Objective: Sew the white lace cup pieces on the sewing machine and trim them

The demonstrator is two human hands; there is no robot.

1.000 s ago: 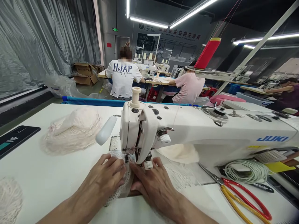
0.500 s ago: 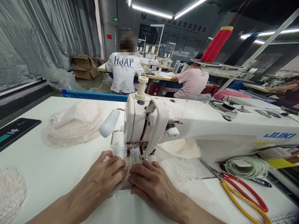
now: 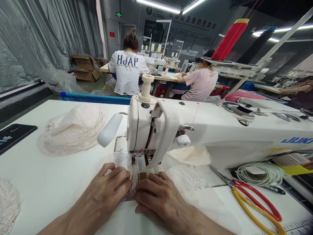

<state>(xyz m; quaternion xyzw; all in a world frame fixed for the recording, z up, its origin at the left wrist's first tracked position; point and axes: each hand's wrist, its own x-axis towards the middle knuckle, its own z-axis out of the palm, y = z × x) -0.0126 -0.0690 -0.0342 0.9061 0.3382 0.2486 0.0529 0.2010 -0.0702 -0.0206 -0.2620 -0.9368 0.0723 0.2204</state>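
Our left hand (image 3: 110, 187) lies palm down, fingers stretched forward and slightly spread. Our right hand (image 3: 156, 192) lies flat just beside it, fingertips nearly meeting the left's. Both forearms come in from below, angled toward each other.

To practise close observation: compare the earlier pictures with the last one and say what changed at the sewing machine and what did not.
Little changed. Both hands, left hand and right hand, stay pressed flat on the lace strip at the needle of the sewing machine, edging slightly toward the person. Nothing was gripped or released. The scissors, cord coil and lace pile kept their places.
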